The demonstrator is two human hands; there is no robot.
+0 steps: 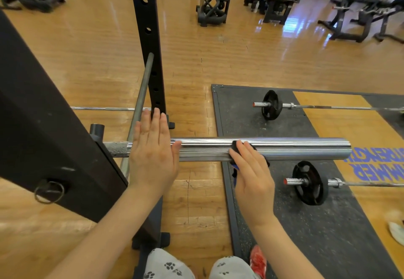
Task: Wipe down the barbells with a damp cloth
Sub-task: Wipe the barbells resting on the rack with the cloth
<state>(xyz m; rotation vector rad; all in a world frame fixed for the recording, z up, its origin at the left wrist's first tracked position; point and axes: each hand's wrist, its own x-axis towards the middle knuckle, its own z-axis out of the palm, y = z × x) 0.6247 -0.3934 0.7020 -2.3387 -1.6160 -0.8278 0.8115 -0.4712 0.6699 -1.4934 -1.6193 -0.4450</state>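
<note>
Single view only: head-worn wide-angle camera, looking forward and steeply down from standing height. Straight lines bow toward the frame edges. Nearest to the lens: both forearms enter from the bottom edge, left hand (153,154) at centre-left, right hand (251,174) at centre-right, on the chrome barbell sleeve (295,148) crossing mid-frame. Black rack upright (43,125) fills the left side, very near. Platform mat (328,224) occupies lower right. Gym machines (212,1) sit far off along the top edge. No second view to share anything with.
</note>
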